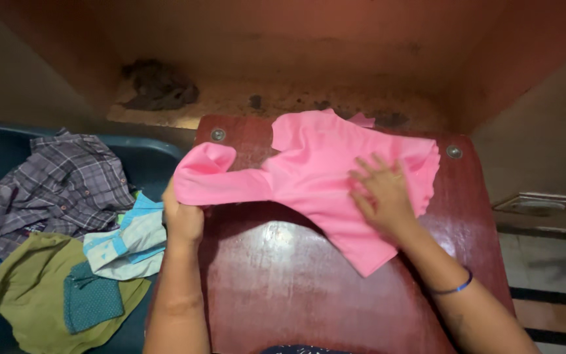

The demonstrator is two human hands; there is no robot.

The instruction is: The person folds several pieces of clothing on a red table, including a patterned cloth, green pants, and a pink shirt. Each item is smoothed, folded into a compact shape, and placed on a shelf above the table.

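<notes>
A pink garment (316, 170) lies spread over the far half of a dark red table (283, 275). My left hand (183, 219) grips the end of its long sleeve at the table's left edge; the sleeve folds over above my fingers. My right hand (381, 196) presses flat on the garment's body, fingers spread, near the right side. A blue band circles my right wrist.
Left of the table, a dark blue seat (158, 160) holds a pile of clothes: a grey plaid shirt (60, 187), a light blue striped piece (129, 242), an olive garment (31, 295) and a teal cloth (92, 301). A brown wall stands behind.
</notes>
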